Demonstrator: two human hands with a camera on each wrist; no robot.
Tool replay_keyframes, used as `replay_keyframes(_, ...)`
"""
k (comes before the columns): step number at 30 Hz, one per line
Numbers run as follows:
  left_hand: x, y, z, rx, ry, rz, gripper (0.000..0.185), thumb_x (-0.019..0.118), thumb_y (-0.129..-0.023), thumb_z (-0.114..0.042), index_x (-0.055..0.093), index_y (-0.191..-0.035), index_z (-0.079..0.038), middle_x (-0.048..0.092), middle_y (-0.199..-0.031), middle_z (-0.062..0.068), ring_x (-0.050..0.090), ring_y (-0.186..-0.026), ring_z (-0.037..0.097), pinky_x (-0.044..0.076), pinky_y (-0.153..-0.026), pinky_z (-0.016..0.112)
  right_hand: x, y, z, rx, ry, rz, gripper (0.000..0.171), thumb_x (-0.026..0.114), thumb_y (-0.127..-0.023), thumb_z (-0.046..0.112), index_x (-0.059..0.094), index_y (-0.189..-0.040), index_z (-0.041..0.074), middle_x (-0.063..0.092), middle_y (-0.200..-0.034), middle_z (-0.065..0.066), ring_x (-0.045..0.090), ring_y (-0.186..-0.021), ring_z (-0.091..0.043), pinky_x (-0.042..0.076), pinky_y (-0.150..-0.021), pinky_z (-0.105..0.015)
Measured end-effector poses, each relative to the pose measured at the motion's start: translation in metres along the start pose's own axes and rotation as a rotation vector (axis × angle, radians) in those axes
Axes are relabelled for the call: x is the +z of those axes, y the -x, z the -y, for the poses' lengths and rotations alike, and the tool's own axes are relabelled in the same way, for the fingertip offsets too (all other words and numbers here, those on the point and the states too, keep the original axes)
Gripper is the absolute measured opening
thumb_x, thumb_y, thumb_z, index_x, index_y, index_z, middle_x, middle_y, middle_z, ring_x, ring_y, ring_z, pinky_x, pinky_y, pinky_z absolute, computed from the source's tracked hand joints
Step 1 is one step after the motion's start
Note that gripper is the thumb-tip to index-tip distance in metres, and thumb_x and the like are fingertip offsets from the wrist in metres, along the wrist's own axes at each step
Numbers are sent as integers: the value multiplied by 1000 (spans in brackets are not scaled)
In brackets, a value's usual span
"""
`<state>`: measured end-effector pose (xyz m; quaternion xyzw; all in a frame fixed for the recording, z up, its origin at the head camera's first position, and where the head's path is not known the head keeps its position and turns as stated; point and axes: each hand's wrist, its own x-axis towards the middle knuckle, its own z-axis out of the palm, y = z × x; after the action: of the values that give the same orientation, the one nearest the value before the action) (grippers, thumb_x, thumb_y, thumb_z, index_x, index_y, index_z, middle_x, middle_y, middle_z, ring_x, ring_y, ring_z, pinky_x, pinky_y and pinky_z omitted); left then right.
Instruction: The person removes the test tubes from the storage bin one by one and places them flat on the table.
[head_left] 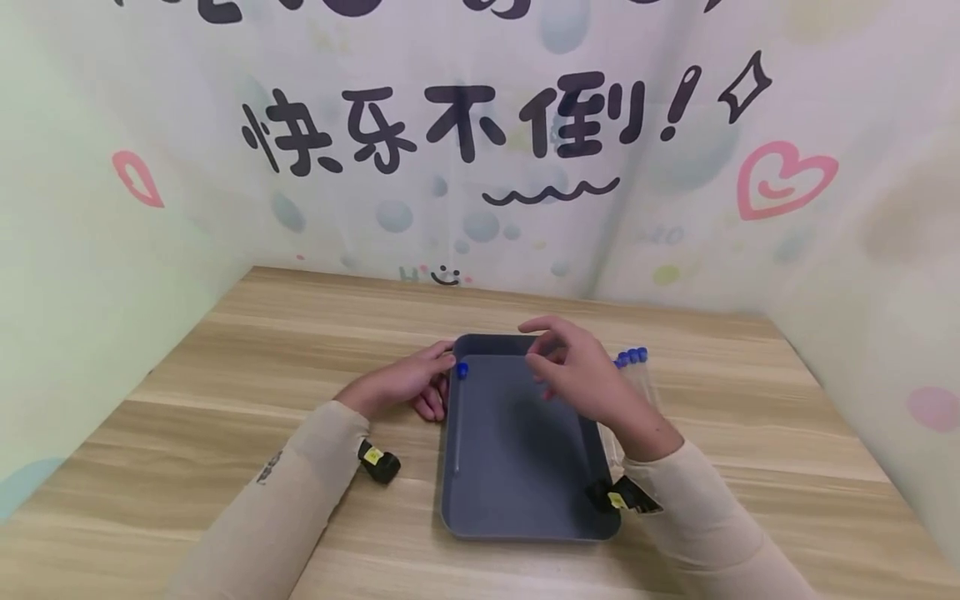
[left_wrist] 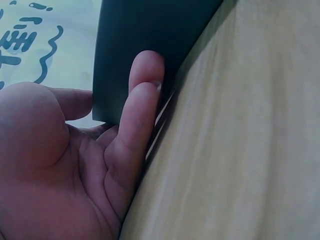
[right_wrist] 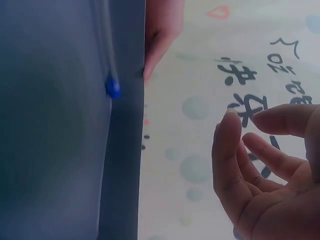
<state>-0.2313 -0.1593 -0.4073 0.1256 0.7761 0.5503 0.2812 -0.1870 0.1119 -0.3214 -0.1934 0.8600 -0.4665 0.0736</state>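
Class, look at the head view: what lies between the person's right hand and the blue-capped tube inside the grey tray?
Only bare tray floor. In the head view the right hand hovers over the grey tray, and the blue-capped tube lies along its left wall, with nothing between them.

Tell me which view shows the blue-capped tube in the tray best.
The head view: the tube lies whole along the tray's left wall, cap at the far end near the left hand. The right wrist view shows only its cap end, blurred. The left wrist view shows the tray's outer wall, no tube.
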Motion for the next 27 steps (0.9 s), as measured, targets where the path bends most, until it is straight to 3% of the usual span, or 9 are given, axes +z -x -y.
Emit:
replay_keyframes(8, 3, -3, 1, -10, 10, 2, 47, 25, -111, -35, 20, -158, -32, 61, -88, 14, 67, -65, 21, 59, -58, 31, 22, -10, 9, -7, -32, 52, 35, 56, -100, 12, 56, -135, 13, 62, -109, -19, 68, -74, -31, 61, -66, -46)
replay_keyframes(14, 5, -5, 1, -14, 18, 9, 46, 25, -111, -36, 21, -157, -33, 61, -88, 14, 68, -65, 21, 59, -57, 31, 37, -14, 1, 3, -57, 102, 30, 57, -100, 12, 57, -130, 11, 61, -108, -20, 68, -81, -35, 61, -67, -45)
replay_keyframes(21, 3, -7, -1, -12, 5, 4, 46, 25, -111, -36, 20, -157, -34, 62, -89, 14, 68, -65, 21, 60, -58, 31, 46, -19, -6, 30, -56, 144, 32, 57, -100, 12, 57, -132, 7, 63, -109, -22, 66, -66, -20, 62, -65, -41)
replay_keyframes(27, 1, -6, -1, -11, 1, 4, 46, 25, -111, -35, 20, -157, -33, 63, -88, 15, 68, -66, 22, 60, -58, 32, 53, -23, -11, 48, -95, 182, 32, 57, -100, 11, 58, -131, 5, 62, -106, -19, 67, -71, -21, 62, -67, -39)
